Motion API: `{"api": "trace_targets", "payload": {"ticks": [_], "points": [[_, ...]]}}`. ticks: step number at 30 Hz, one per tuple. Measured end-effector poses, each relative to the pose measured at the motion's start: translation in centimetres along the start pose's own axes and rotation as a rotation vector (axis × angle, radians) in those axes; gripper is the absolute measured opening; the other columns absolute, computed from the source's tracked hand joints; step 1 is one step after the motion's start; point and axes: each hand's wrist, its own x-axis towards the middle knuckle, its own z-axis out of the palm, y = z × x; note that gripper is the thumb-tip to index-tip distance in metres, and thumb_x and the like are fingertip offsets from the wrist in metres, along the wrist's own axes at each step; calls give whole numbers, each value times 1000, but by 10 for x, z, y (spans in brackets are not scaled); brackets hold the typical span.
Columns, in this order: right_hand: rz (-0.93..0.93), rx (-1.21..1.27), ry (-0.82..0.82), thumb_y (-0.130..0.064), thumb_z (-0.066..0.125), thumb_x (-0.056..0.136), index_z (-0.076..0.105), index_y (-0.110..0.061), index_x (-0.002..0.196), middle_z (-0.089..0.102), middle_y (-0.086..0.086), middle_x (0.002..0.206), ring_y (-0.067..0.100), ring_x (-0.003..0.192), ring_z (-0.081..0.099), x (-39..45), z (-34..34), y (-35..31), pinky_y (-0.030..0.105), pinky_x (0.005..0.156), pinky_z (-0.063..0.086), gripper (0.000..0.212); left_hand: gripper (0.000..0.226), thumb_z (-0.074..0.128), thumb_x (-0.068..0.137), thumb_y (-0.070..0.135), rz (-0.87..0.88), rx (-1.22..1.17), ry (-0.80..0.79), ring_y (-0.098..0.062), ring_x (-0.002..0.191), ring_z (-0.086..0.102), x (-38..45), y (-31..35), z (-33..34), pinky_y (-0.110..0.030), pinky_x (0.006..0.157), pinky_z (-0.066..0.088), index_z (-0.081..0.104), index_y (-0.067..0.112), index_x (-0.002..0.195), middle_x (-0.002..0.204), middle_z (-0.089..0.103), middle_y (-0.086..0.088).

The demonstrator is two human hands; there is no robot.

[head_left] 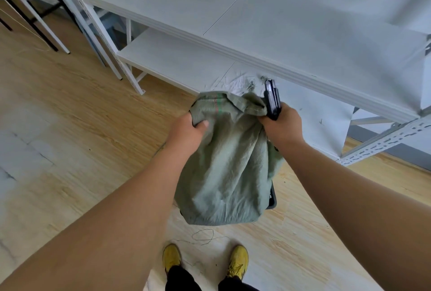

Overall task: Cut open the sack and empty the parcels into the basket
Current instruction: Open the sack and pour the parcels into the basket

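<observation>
Sack (224, 169) upended over basket (273, 197), hands gripping

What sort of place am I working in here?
Probably a storeroom or parcel-sorting room: white slotted-steel shelving along the wall, wood-look floor, and a green woven sack held over a dark basket.

Light wood-grain floor (70, 127); loose thread (203, 237) lay on it near yellow shoes (171, 258); white shelf rack (210, 41) stood there.
</observation>
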Motion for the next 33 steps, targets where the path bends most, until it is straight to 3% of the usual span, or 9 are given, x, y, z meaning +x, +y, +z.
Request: {"api": "trace_targets", "payload": {"ticks": [4,9,11,16,18,22,27,31,33], "points": [[17,-12,-50,-20,66,83,58,-18,88,58,-4,69,23,70,58,3,-4,-6,27,52,38,10,17,56,93,34,3,-44,36,-17,82,59,-5,2,1,-27,62,43,59,19,99,89,61,4],[-70,322,187,-24,65,73,55,-35,70,58,-11,58,11,55,58,-1,-15,-35,25,47,47,16,10,54,92,40,243,-270,388,7,76,57,-15,22,-4,-12,62,45,57,31,93,85,61,15],[-67,343,167,-26,66,73,55,-37,68,57,-13,56,9,52,56,-4,-11,-35,25,46,45,16,10,55,92,38,234,-243,336,5,77,58,-13,22,-4,-12,64,45,58,29,94,86,61,14],[29,-34,-108,-21,64,85,61,-15,94,58,-5,69,11,60,55,-3,-3,-15,21,46,36,11,26,56,93,33,-100,-87,3,-26,96,60,-14,-2,1,-38,83,49,59,14,111,104,64,-6],[10,-11,-71,-21,65,84,59,-19,90,56,-9,68,12,62,55,-1,-6,-18,20,47,35,9,25,56,93,35,-75,-125,68,-24,94,61,-16,-1,-1,-38,81,51,59,15,109,102,64,-4],[-65,188,121,-21,65,80,52,-35,75,57,-12,66,11,62,57,-3,-12,-30,25,51,42,20,13,55,93,37,191,-254,366,0,75,59,-20,18,-7,-16,61,45,57,24,92,83,62,11],[76,28,-135,-18,67,81,56,-22,79,65,6,74,31,75,66,-5,-11,-22,39,68,56,12,19,55,93,37,-45,-128,77,-19,88,61,-18,9,-5,-32,74,50,60,20,101,95,64,0],[6,152,56,-22,68,75,53,-29,71,63,-1,68,28,73,67,3,-21,-31,38,65,56,17,16,54,93,40,174,-242,392,5,75,58,-23,16,-4,-13,64,48,56,24,95,84,61,14],[-23,182,99,-23,67,76,54,-26,77,63,-2,69,26,73,66,2,-21,-35,33,62,53,14,17,53,93,40,179,-218,343,3,76,57,-20,22,0,-15,65,45,56,23,98,86,61,13]]}}
